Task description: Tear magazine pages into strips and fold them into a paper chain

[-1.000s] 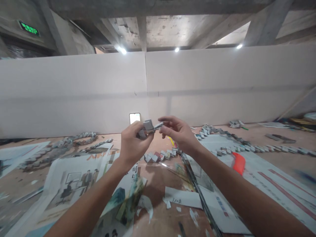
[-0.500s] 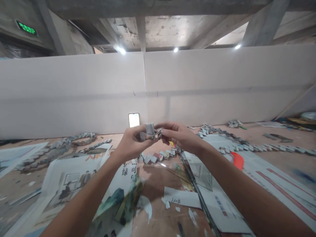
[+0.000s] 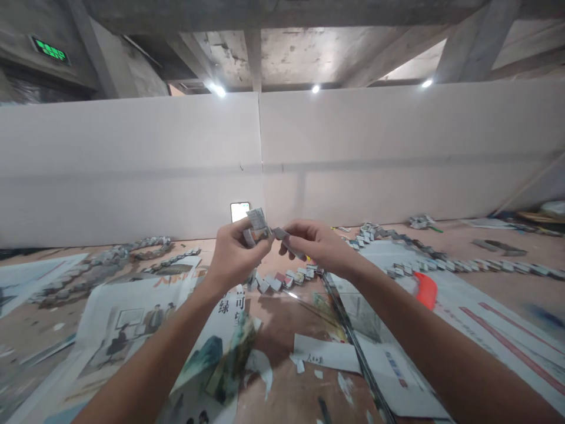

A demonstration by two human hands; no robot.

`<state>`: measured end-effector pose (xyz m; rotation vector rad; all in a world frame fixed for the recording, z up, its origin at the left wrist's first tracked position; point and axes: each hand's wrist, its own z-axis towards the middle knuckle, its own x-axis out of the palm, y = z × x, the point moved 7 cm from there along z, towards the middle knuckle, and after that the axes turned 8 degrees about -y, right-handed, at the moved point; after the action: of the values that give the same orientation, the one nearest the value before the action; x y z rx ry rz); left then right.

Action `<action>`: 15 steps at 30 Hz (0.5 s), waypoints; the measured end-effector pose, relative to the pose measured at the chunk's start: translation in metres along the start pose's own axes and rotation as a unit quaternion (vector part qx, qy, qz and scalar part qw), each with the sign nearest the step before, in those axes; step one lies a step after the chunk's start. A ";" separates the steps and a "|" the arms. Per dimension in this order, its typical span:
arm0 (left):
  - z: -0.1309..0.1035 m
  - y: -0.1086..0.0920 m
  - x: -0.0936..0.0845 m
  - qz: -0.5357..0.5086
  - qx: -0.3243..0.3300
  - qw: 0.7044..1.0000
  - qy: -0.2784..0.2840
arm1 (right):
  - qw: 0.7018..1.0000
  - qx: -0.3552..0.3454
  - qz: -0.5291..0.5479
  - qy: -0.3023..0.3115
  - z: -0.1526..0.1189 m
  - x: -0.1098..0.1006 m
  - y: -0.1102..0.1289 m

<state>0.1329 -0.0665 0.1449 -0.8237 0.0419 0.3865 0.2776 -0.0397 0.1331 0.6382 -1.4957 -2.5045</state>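
Near the camera, torn newspaper sheets [image 3: 132,318] cover the table. Above them, the left hand [image 3: 233,256] pinches a folded paper link [image 3: 256,224], tilted upward. The right hand [image 3: 320,247] clamps a second link [image 3: 289,242], long axis slanting toward the first. The joining step seems in hand; next needs sliding one into the other. Behind lies a paper chain [image 3: 286,277].

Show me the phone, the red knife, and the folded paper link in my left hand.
phone [image 3: 239,210]: head view, on its lit screen.
red knife [image 3: 426,290]: head view, on the middle of its red body.
paper link [image 3: 256,220]: head view, on its upper folded end above the left hand [image 3: 232,256].
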 end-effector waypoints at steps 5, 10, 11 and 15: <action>-0.005 -0.014 0.003 0.025 0.085 0.996 -0.005 | 0.998 -0.001 -0.015 -0.067 0.001 -0.002 0.000; -0.012 -0.029 0.015 0.051 0.199 0.977 0.059 | 0.988 0.094 0.094 -0.074 0.003 0.006 -0.019; -0.012 -0.029 0.017 0.057 0.201 0.975 0.073 | 0.988 0.099 0.104 -0.064 0.003 0.007 -0.020; -0.008 -0.020 0.018 0.053 0.171 0.979 0.096 | 0.991 0.082 0.103 -0.014 0.003 0.011 -0.016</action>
<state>0.1576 -0.0795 0.1503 -0.5156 0.3256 0.3866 0.2678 -0.0333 0.1172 0.4472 -1.6952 -2.2628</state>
